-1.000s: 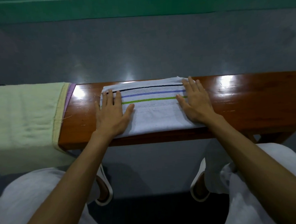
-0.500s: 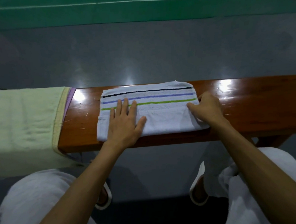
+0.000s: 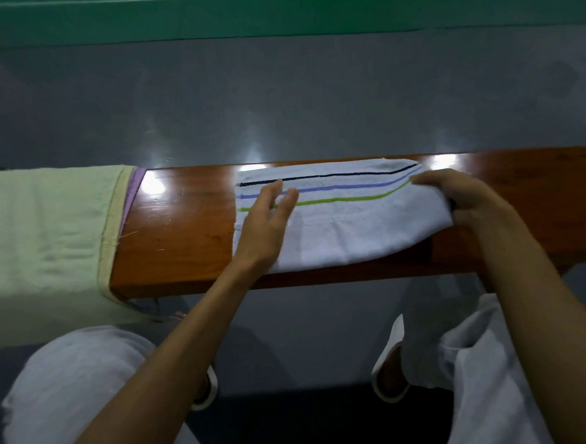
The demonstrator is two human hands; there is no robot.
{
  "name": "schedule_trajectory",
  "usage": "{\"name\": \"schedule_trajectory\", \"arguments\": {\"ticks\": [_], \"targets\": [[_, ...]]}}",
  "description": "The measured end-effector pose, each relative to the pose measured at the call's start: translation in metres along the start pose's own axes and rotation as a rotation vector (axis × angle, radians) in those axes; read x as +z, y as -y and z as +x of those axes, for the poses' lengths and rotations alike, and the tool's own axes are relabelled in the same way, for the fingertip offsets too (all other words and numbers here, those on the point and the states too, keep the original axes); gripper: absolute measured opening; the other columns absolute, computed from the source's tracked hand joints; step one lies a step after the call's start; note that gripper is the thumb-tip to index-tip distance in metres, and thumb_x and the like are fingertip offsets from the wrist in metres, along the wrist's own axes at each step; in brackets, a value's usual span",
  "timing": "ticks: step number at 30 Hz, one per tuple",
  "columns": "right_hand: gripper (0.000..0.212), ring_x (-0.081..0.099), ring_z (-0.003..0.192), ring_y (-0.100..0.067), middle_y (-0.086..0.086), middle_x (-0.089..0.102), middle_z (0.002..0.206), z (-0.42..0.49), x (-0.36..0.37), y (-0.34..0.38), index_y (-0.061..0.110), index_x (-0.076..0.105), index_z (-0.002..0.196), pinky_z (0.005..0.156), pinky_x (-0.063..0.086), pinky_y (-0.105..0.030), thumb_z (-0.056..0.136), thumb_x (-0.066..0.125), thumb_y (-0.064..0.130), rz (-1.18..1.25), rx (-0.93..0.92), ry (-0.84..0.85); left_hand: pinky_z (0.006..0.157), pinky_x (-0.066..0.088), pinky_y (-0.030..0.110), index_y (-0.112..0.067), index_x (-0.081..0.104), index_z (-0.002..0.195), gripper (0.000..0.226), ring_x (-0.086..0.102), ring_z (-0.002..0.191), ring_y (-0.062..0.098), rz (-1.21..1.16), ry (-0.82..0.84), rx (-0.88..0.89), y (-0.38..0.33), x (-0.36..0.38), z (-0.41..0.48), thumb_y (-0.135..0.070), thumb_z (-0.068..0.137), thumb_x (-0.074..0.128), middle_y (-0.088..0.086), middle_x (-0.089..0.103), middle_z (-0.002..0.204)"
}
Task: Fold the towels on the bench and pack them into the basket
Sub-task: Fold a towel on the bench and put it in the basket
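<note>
Indoor sports hall: green court (image 3: 272,13), wooden bench (image 3: 182,235).

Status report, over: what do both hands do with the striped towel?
Left hand, fingers straight, over left part of striped towel. Right hand grips its right end, lifted off bench. Green towel apart at left; no basket in view.

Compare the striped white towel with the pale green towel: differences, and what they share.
The striped towel has black, blue and green lines; the green towel has none. The striped towel lies folded on the bench top, gripped by the right hand; the green towel drapes over the front edge, untouched. Both rest on the bench.
</note>
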State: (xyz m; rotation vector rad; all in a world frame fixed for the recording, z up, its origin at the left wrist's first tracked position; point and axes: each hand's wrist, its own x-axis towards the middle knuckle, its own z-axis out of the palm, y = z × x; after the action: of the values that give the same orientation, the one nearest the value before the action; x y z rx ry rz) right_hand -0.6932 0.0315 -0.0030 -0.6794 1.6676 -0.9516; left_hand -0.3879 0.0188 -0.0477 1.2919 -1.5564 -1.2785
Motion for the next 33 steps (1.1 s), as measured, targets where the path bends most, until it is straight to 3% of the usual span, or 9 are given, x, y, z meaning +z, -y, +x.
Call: {"name": "schedule_trajectory", "arguments": {"ticks": [3, 8, 10, 14, 17, 21, 27, 30, 33], "targets": [[0.041, 0.071, 0.062, -0.015, -0.004, 0.075, 0.069, -0.007, 0.004, 0.01, 0.009, 0.077, 0.064, 0.053, 0.056, -0.021, 0.096, 0.051, 0.01, 0.178, -0.04, 0.096, 0.085, 0.054, 0.019, -0.02, 0.061, 0.121, 0.027, 0.068, 0.107, 0.005, -0.308, -0.07, -0.106, -0.008, -0.017, 0.004, -0.036, 0.11, 0.043, -0.004, 0.067, 0.12], [0.006, 0.056, 0.067, -0.018, -0.005, 0.054, 0.081, -0.007, 0.064, 0.027, 0.015, 0.058, 0.097, 0.062, 0.048, -0.028, 0.091, 0.056, 0.015, 0.394, -0.124, 0.287, 0.108, 0.049, 0.036, -0.012, 0.054, 0.142, 0.044, 0.061, 0.128, 0.026, -0.633, -0.079, -0.33, -0.002, -0.05, 0.012, -0.038, 0.11, 0.04, 0.011, 0.062, 0.139], [0.013, 0.049, 0.054, -0.012, 0.0, 0.048, 0.07, -0.009, 0.11, 0.027, 0.019, 0.055, 0.097, 0.048, 0.041, -0.022, 0.094, 0.051, 0.007, 0.304, -0.222, 0.375, 0.114, 0.044, 0.042, -0.012, 0.05, 0.146, 0.048, 0.059, 0.13, 0.03, -0.727, -0.058, -0.382, -0.001, -0.053, 0.012, -0.041, 0.109, 0.04, 0.014, 0.06, 0.141], [0.044, 0.052, 0.064, -0.017, -0.006, 0.057, 0.077, -0.025, 0.183, 0.017, 0.028, 0.053, 0.131, 0.05, 0.039, -0.026, 0.093, 0.068, 0.012, -0.039, -0.282, 0.405, 0.105, 0.052, 0.045, -0.011, 0.052, 0.145, 0.052, 0.062, 0.127, 0.034, -0.823, 0.064, -0.394, -0.005, -0.055, 0.005, -0.045, 0.109, 0.038, 0.019, 0.062, 0.139], [0.055, 0.053, 0.062, -0.013, -0.006, 0.058, 0.078, -0.023, 0.186, 0.006, 0.024, 0.049, 0.144, 0.054, 0.045, -0.027, 0.093, 0.069, 0.017, -0.179, -0.336, 0.299, 0.084, 0.062, 0.04, -0.009, 0.055, 0.141, 0.035, 0.071, 0.111, 0.029, -0.66, 0.075, -0.334, -0.006, -0.053, 0.003, -0.015, 0.107, 0.046, 0.014, 0.072, 0.123], [0.045, 0.053, 0.062, -0.017, -0.013, 0.06, 0.08, -0.018, 0.168, -0.003, 0.015, 0.053, 0.138, 0.053, 0.05, -0.025, 0.096, 0.068, 0.015, -0.306, -0.432, 0.128, 0.079, 0.064, 0.04, -0.013, 0.057, 0.133, 0.053, 0.068, 0.111, 0.032, -0.474, -0.034, -0.352, -0.003, -0.052, 0.008, 0.019, 0.092, 0.048, 0.012, 0.069, 0.121], [0.04, 0.058, 0.062, -0.012, 0.004, 0.059, 0.07, -0.023, 0.159, -0.028, 0.017, 0.057, 0.13, 0.06, 0.05, -0.021, 0.093, 0.072, 0.023, -0.733, -0.771, -0.126, 0.083, 0.061, 0.037, -0.013, 0.058, 0.133, 0.044, 0.068, 0.11, 0.027, -0.399, -0.2, -0.376, -0.003, -0.054, 0.01, 0.003, 0.093, 0.066, 0.006, 0.068, 0.121], [0.039, 0.055, 0.068, -0.013, 0.0, 0.065, 0.082, -0.022, 0.156, -0.042, 0.017, 0.061, 0.129, 0.058, 0.046, -0.023, 0.095, 0.067, 0.035, -0.974, -0.911, -0.233, 0.082, 0.05, 0.021, -0.013, 0.06, 0.133, 0.04, 0.059, 0.111, 0.015, 0.135, -0.428, -0.192, 0.007, -0.054, 0.008, -0.02, 0.095, 0.071, 0.001, 0.062, 0.128], [0.031, 0.046, 0.084, -0.013, -0.006, 0.062, 0.102, -0.012, 0.152, -0.049, 0.015, 0.064, 0.122, 0.055, 0.034, -0.02, 0.099, 0.059, 0.036, -1.116, -0.951, -0.279, 0.102, 0.047, 0.033, -0.017, 0.057, 0.136, 0.044, 0.051, 0.122, 0.018, 0.578, -0.44, 0.068, 0.018, -0.051, 0.007, -0.04, 0.099, 0.063, 0.003, 0.057, 0.136]]}}
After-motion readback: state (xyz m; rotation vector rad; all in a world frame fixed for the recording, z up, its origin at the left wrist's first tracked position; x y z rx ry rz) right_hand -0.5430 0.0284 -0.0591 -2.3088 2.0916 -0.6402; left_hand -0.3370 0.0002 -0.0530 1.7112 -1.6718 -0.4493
